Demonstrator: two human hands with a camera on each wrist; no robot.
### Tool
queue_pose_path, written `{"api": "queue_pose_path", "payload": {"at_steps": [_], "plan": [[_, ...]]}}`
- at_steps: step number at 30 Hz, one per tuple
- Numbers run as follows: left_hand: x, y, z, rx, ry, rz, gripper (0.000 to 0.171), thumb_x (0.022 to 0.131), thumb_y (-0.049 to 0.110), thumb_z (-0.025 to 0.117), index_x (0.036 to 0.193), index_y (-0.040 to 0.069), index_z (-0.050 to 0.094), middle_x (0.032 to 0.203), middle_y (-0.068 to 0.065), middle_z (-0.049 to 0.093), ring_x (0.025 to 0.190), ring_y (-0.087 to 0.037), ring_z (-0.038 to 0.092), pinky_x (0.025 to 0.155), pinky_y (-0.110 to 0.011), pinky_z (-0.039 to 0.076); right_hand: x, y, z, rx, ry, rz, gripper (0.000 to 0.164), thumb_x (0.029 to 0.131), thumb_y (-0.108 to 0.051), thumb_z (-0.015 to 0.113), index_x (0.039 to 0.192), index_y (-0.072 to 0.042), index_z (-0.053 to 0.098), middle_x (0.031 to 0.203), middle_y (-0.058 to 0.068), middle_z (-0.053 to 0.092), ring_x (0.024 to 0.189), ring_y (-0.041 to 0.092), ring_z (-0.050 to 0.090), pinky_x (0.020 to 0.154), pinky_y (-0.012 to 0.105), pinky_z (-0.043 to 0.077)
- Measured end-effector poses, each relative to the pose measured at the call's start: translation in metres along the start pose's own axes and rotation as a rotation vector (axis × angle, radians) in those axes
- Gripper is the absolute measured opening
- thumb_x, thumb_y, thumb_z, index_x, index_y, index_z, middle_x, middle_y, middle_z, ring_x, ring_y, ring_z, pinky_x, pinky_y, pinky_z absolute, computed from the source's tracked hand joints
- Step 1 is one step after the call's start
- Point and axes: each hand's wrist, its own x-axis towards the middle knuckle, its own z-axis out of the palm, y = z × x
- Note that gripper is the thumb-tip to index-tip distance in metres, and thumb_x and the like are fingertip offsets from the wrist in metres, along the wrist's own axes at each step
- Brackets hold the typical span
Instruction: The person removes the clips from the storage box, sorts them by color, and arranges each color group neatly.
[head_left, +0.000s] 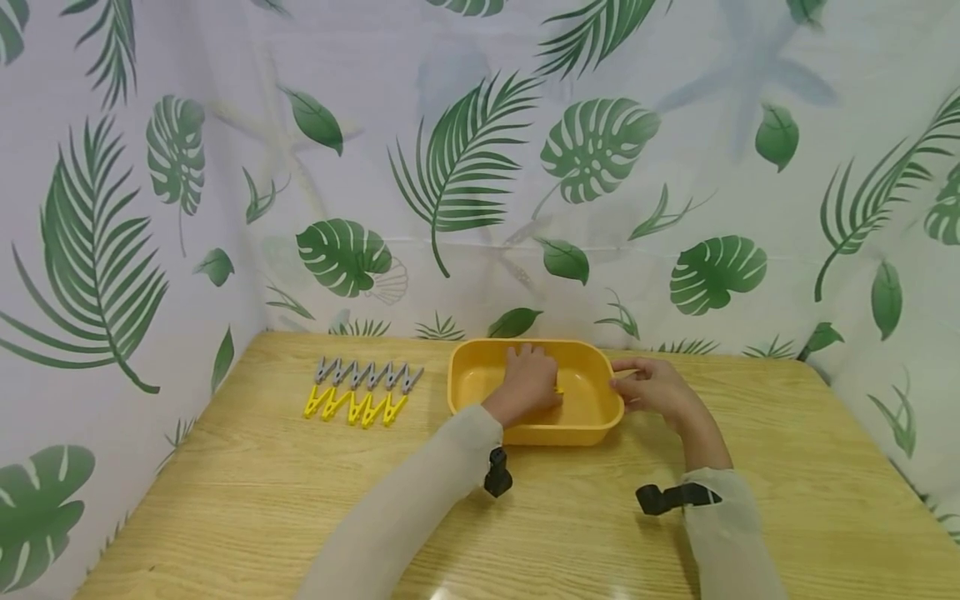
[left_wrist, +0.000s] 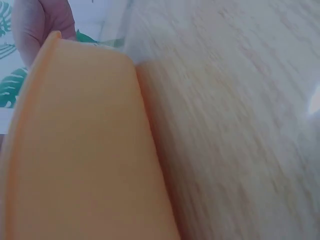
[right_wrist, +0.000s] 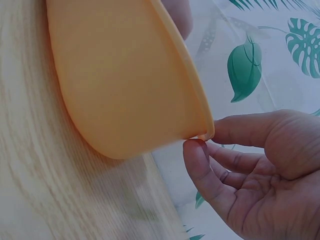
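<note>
A yellow-orange plastic basin (head_left: 536, 435) stands on the wooden table near the back wall. My left hand (head_left: 528, 383) reaches down inside it with bent fingers. Beside its thumb a small bit of a yellow clothespin (head_left: 559, 390) shows, the rest covered by the hand. In the left wrist view the basin's outer wall (left_wrist: 95, 135) hides that hand. My right hand (head_left: 652, 387) pinches the right end of the rim; in the right wrist view its thumb and fingertip (right_wrist: 196, 150) meet at the rim (right_wrist: 207, 127).
Left of the basin lie several grey clothespins (head_left: 371, 375) in a row, with several yellow clothespins (head_left: 356, 407) in a row just in front. A leaf-patterned cloth (head_left: 480, 283) hangs close behind the basin. Black wrist cameras (head_left: 498, 473) sit at both sleeves.
</note>
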Motion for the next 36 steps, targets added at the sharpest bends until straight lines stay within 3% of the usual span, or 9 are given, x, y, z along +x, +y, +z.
{"api": "queue_pose_path", "payload": {"at_steps": [5,13,19,23,30,33,36], "plan": [[-0.003,0.003,-0.008,-0.019,0.044,0.039,0.025,0.089,0.045,0.076,0.081,0.021,0.075,0.101,0.003,0.064,0.102,-0.019,0.051,0.088,-0.038,0.034,-0.001,-0.001,0.001,0.001,0.003,0.001,0.050,0.102,-0.017,0.060,0.143,0.008,0.048,0.126,0.030,0.063,0.091,0.018,0.067,0.085,0.036,0.060],[-0.012,0.006,-0.023,-0.044,0.122,0.076,0.022,0.086,0.043,0.077,0.088,0.022,0.077,0.099,0.004,0.064,0.100,-0.018,0.050,0.095,-0.041,0.037,-0.001,-0.001,0.000,0.017,-0.003,-0.007,0.050,0.102,-0.016,0.060,0.143,0.010,0.047,0.122,0.029,0.064,0.090,0.017,0.067,0.084,0.036,0.060],[-0.027,-0.004,-0.032,-0.133,0.204,0.108,0.021,0.088,0.039,0.076,0.098,0.021,0.076,0.097,0.006,0.067,0.098,-0.016,0.054,0.090,-0.039,0.037,0.001,0.001,0.000,0.018,-0.005,-0.012,0.050,0.102,-0.016,0.060,0.143,0.010,0.047,0.118,0.026,0.066,0.089,0.016,0.067,0.083,0.034,0.061],[-0.043,-0.021,-0.042,-0.219,0.327,0.144,0.018,0.089,0.036,0.076,0.095,0.020,0.073,0.090,0.006,0.065,0.091,-0.015,0.053,0.087,-0.038,0.036,0.002,0.002,0.000,0.015,-0.008,-0.016,0.050,0.102,-0.017,0.061,0.142,0.010,0.048,0.117,0.023,0.068,0.088,0.015,0.066,0.083,0.034,0.061],[-0.075,-0.066,-0.062,-0.365,0.626,0.211,0.017,0.086,0.027,0.081,0.093,0.014,0.072,0.091,0.000,0.067,0.091,-0.020,0.057,0.087,-0.043,0.041,0.004,0.004,0.001,0.007,-0.005,-0.021,0.051,0.101,-0.019,0.062,0.142,0.008,0.049,0.119,0.023,0.067,0.089,0.016,0.067,0.083,0.033,0.061],[-0.086,-0.089,-0.064,-0.418,0.694,0.217,0.019,0.085,0.024,0.083,0.095,0.012,0.073,0.092,-0.003,0.068,0.094,-0.022,0.057,0.088,-0.046,0.041,0.004,0.005,0.001,0.002,-0.013,-0.024,0.051,0.102,-0.018,0.061,0.143,0.009,0.047,0.119,0.024,0.067,0.088,0.016,0.067,0.082,0.033,0.061],[-0.095,-0.109,-0.063,-0.446,0.718,0.196,0.019,0.085,0.022,0.083,0.096,0.010,0.073,0.093,-0.005,0.069,0.095,-0.024,0.057,0.091,-0.049,0.042,0.004,0.005,0.001,0.007,-0.015,-0.032,0.052,0.102,-0.017,0.061,0.143,0.010,0.046,0.117,0.025,0.066,0.088,0.016,0.067,0.081,0.033,0.061]]}}
